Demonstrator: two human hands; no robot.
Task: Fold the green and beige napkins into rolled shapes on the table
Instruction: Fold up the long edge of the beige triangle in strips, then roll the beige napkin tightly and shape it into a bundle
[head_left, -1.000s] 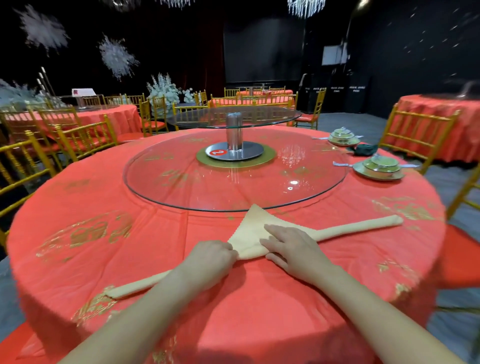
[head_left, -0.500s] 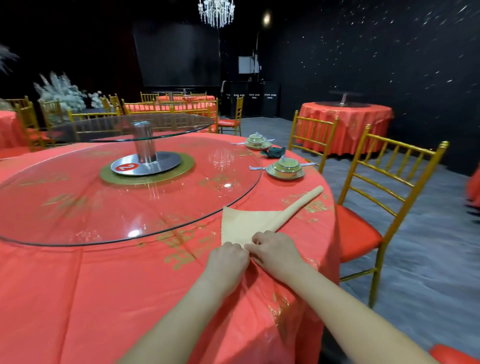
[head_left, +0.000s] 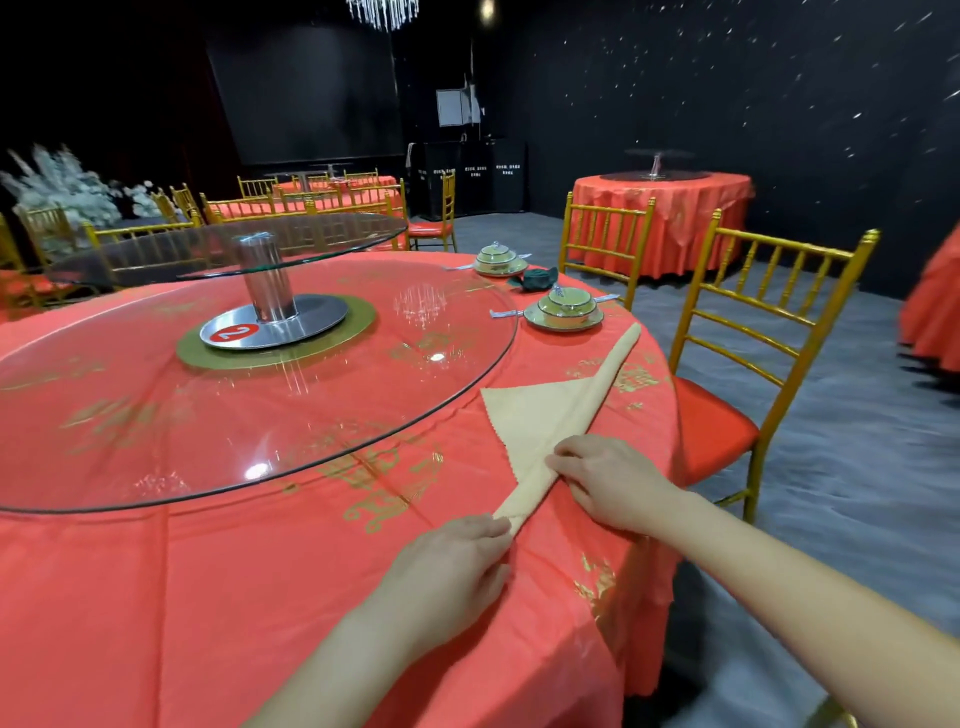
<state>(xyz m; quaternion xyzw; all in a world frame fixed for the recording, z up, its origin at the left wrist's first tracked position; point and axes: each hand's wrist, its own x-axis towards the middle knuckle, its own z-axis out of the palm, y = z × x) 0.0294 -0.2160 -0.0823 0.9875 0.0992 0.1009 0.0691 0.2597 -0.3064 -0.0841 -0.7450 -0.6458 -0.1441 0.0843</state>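
A beige napkin (head_left: 540, 415) lies on the red tablecloth (head_left: 260, 597), rolled along one edge into a long tube that runs toward the far right, with a flat triangular flap still unrolled. My left hand (head_left: 447, 566) covers the near end of the roll, fingers curled over it. My right hand (head_left: 608, 478) grips the roll's middle with curled fingers. A dark green napkin (head_left: 537, 278) sits crumpled between two place settings at the far side.
A glass turntable (head_left: 234, 395) on a steel post fills the table's middle. Two lidded green bowls on plates (head_left: 563, 312) stand at the far right. Gold chairs (head_left: 753, 364) with red seats stand close to the table's right edge.
The view has swung right. My hands have spread apart along the roll, the left toward the near end and the right toward the middle. The roll's left half is out of sight.
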